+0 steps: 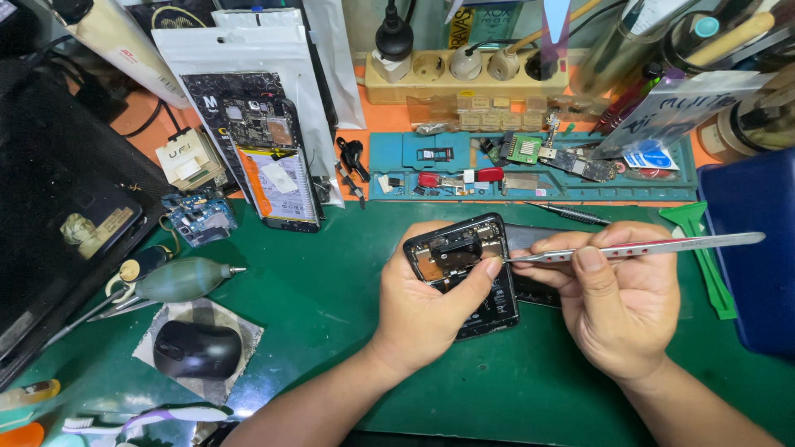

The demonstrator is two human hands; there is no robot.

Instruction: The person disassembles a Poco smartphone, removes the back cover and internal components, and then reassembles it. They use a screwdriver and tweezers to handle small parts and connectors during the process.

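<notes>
Over green matting, right hand [621,302] pinches slim steel tweezers [638,247].

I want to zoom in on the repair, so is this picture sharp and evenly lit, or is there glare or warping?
Head view: bright even light, soft shadows; the opened phone in the left hand is sharp; glare on the tweezers in the right hand; wide-lens bending at the edges, and the corners look softer.
</notes>
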